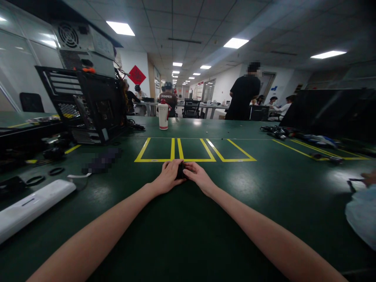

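Between my two hands a small black object rests on or just above the green table, mostly covered by fingers, so its kind is unclear. My left hand is closed round its left side, thumb toward me and fingers over the top. From the right, the bent fingers of my right hand press against it. Just beyond the hands, yellow tape outlines mark several boxes on the green table.
At left stand an open black computer case and a grey metal unit with a fan. A long white device lies near left. A white bottle stands at the back. Cables and a pale plastic bag lie right.
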The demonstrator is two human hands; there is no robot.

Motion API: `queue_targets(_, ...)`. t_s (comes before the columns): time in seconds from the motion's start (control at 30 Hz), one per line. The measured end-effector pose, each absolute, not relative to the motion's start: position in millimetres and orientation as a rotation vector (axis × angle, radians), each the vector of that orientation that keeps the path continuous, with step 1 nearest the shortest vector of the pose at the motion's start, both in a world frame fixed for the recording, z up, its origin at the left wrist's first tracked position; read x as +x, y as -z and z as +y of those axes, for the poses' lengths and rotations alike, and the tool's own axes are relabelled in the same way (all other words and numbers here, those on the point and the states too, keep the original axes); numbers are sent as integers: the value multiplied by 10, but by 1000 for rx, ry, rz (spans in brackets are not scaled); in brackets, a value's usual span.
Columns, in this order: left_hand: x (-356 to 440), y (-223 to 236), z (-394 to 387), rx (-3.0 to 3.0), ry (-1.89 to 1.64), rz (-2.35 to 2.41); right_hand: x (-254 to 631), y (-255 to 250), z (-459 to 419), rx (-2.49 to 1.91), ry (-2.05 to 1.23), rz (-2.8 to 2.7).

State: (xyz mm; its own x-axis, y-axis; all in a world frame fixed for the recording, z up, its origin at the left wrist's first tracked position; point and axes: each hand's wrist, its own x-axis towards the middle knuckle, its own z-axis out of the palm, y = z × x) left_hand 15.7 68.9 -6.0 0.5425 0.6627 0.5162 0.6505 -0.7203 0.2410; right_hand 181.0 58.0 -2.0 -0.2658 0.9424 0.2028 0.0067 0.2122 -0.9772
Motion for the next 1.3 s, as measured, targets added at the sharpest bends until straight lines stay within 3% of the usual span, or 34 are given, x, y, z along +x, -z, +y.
queue_targets(0.23,138,47,668,2695,-913,1141,1813,7,555,-782,-1325,-1524)
queue_targets(0.87,136,65,668,2718,-926,1148,1791,58,617,-867,-1254,-1493)
queue_targets(1.3,133,51,662,2718,-906,1156,1822,-38,608,-890,-1435,-1444)
